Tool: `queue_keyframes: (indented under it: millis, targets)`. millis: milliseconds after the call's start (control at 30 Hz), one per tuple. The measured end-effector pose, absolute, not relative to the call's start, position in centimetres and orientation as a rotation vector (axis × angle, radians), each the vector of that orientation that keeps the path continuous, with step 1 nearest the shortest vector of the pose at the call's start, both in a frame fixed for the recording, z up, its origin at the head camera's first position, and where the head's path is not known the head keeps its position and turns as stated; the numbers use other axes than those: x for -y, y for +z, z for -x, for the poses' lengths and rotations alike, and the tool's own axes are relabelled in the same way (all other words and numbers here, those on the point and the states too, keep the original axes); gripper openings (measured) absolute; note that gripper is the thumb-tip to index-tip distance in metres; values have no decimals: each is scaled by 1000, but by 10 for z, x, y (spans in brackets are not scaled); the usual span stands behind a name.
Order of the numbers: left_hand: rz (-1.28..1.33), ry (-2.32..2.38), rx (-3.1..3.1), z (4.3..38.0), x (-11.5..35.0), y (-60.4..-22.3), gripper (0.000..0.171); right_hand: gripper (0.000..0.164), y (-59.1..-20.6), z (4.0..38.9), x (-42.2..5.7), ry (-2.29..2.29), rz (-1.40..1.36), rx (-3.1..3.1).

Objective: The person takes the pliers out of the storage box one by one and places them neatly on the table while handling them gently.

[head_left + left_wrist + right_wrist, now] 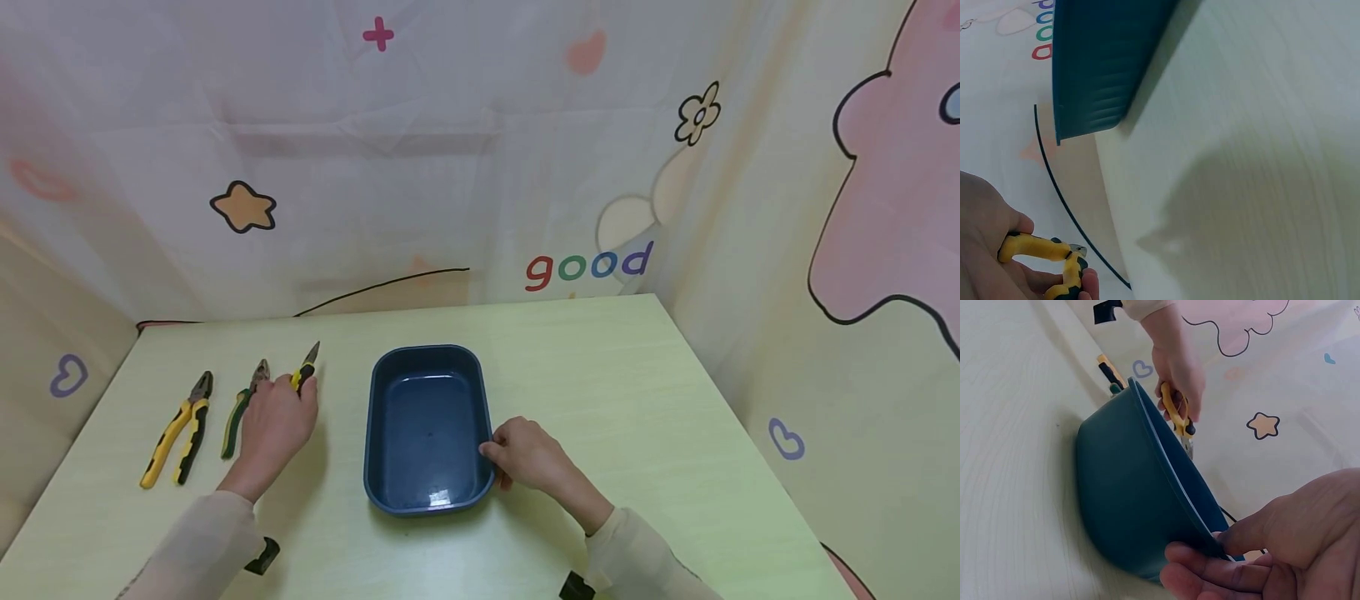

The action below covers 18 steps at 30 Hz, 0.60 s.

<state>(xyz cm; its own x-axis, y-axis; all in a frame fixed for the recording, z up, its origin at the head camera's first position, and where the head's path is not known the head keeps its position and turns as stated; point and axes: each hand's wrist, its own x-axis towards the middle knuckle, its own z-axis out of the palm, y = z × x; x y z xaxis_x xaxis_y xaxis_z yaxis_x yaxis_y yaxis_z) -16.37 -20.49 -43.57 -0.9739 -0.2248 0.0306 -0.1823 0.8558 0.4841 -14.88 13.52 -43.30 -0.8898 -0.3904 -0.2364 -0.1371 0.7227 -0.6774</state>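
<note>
My left hand grips long-nose pliers with yellow-and-black handles, their pointed tip toward the back of the table. In the left wrist view, the fingers wrap around the bent yellow handles, held up above the table. On the other side, my right hand pinches the right rim of a deep blue rectangular bin. The right wrist view has thumb and fingers on either side of the rim, against the bin's outer wall. Nothing lies inside the bin.
Left of the left hand lie green-handled pliers, partly hidden by it. Farther left are larger combination pliers with yellow-and-black handles. A printed curtain hangs behind the pale table.
</note>
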Motion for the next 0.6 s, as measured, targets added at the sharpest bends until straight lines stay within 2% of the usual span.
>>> queue_keyframes:
  millis: [600]
  targets:
    - [-441,-696,3000,170,206,-455,51,33,-434,149,-136,-975,416,-2563]
